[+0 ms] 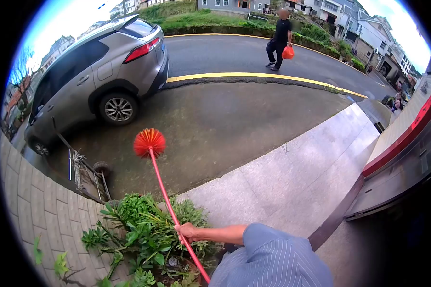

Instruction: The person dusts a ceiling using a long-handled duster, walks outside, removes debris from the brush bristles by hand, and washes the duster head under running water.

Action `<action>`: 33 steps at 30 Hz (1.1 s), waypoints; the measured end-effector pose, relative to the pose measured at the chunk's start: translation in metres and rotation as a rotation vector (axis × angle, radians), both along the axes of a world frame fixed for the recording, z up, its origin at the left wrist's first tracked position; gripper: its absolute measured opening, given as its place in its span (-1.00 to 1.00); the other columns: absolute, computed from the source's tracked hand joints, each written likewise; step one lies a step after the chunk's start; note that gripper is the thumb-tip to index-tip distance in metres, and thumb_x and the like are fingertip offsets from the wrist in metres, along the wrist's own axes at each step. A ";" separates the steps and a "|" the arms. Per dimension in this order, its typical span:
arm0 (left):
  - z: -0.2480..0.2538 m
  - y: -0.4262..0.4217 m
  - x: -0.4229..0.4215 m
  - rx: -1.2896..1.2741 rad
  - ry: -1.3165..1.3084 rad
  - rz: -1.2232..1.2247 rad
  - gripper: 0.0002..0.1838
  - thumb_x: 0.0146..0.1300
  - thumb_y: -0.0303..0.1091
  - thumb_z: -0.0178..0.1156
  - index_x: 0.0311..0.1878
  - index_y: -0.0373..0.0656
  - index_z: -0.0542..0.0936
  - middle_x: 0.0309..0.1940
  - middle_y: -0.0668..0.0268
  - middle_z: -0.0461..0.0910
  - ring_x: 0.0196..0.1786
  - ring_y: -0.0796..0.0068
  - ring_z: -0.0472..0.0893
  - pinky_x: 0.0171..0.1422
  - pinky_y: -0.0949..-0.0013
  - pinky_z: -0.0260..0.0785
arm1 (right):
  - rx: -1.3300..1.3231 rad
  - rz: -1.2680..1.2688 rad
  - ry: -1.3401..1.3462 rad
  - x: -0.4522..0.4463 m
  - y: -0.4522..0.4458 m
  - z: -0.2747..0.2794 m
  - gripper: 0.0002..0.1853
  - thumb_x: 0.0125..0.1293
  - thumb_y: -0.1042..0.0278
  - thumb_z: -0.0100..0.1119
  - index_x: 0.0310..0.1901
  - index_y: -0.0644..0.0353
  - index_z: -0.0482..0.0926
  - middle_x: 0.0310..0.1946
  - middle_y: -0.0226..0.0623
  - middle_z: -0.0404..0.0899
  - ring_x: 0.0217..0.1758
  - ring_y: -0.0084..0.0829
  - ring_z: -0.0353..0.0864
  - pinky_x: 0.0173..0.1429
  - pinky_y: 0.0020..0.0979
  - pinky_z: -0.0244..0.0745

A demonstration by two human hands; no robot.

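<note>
Car [112, 71] is parked up and left of the hand [187, 232], well apart from the brush [149, 142], so scuffing it would take a big swing that way, I reckon. Cart [84, 178] is left of the hand, frame sticking up; a low sweep over there could snag the bristles. Brush is up-left of the hand, at the pole's [164, 189] far end. Plants [141, 225] are left of and under the hand, so dropping or dragging the pole could snap stems. Hand's wrapped round the pole; the other hand is out of view, can't tell what it's doing. With that much reach past one visible grip, the tip might wobble. Person [281, 31] with a red bag [288, 52] is way up-right, probably out of reach.

Writing: car's plate [163, 49] is a blue sliver, unreadable. No brand visible on the pole. Red strip [421, 122] far right of the hand has dark marks, maybe characters, too small to read.
</note>
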State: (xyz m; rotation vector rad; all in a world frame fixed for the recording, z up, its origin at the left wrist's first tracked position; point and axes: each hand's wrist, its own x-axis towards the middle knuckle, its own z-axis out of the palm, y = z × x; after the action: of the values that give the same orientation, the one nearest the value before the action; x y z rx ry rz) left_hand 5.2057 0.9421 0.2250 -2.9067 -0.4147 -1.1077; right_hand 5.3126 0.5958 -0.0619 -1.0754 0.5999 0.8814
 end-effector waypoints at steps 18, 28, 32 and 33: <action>0.012 -0.009 -0.010 0.024 0.025 0.020 -0.64 0.37 -0.08 0.04 -0.20 -0.24 0.56 -0.39 0.04 0.60 -0.32 0.01 0.57 -0.19 0.09 0.38 | -0.008 0.003 -0.014 -0.008 0.004 -0.012 -0.59 0.39 -0.07 0.00 -0.40 0.12 0.39 -0.63 -0.33 0.50 -0.66 -0.39 0.57 -0.61 -0.30 0.49; 0.018 -0.009 -0.022 0.030 0.048 0.051 -0.64 0.37 -0.09 0.04 -0.20 -0.24 0.57 -0.39 0.04 0.61 -0.34 0.03 0.57 -0.20 0.10 0.38 | -0.008 0.001 0.008 -0.006 0.007 -0.002 -0.62 0.38 -0.04 0.01 -0.34 0.16 0.41 -0.60 -0.31 0.52 -0.64 -0.36 0.59 -0.58 -0.26 0.53; 0.022 -0.010 -0.028 0.034 0.049 0.069 -0.64 0.37 -0.09 0.04 -0.20 -0.24 0.58 -0.40 0.05 0.61 -0.34 0.04 0.58 -0.21 0.10 0.38 | 0.011 -0.007 0.031 -0.006 0.012 -0.009 -0.62 0.38 -0.04 0.03 -0.32 0.16 0.41 -0.60 -0.31 0.51 -0.64 -0.34 0.56 -0.55 -0.24 0.53; 0.023 -0.011 -0.028 0.036 0.051 0.071 -0.64 0.37 -0.10 0.04 -0.20 -0.24 0.58 -0.40 0.05 0.61 -0.34 0.04 0.58 -0.21 0.11 0.38 | 0.033 -0.008 0.030 -0.006 0.011 -0.011 -0.61 0.38 -0.05 0.03 -0.32 0.16 0.40 -0.60 -0.31 0.50 -0.63 -0.32 0.57 -0.54 -0.24 0.53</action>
State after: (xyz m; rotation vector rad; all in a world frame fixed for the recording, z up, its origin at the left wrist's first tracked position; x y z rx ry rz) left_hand 5.1773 0.9309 0.2478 -2.8579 -0.4872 -1.0181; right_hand 5.3065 0.6071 -0.0725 -1.0311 0.6116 0.8991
